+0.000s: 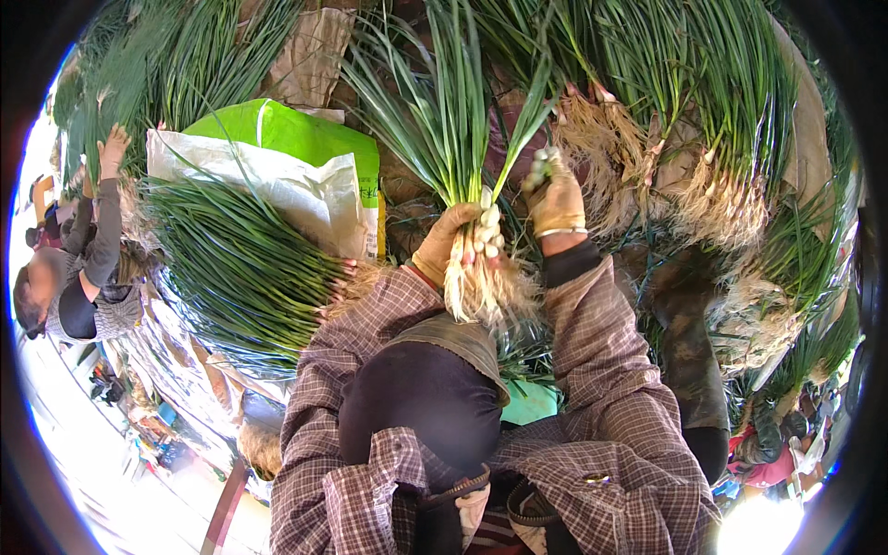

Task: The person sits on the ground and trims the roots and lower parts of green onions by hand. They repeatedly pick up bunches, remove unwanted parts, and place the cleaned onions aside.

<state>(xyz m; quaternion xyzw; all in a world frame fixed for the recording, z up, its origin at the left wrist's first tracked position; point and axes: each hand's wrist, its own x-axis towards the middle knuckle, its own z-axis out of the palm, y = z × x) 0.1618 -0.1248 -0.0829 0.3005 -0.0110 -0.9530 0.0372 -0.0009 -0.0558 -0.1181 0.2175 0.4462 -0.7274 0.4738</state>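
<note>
My gloved left hand (444, 239) grips a bunch of green garlic (454, 125) just above its pale bulbs. Long leaves fan out away from me, while the shaggy roots (485, 284) hang toward my lap. A little to the right, apart from the bunch, is my gloved right hand (555, 198), raised with fingers curled. Its fingertips look blurred and greenish, and whether anything is pinched there is unclear. One leaf of the bunch bends toward this hand.
A pile of green garlic (243, 270) lies at left beside a green and white woven sack (277, 146). More rooted bundles (728, 139) spread at right and ahead. A co-worker (83, 270) reaches into leaves at far left. A dark boot (690, 368) stands at my right.
</note>
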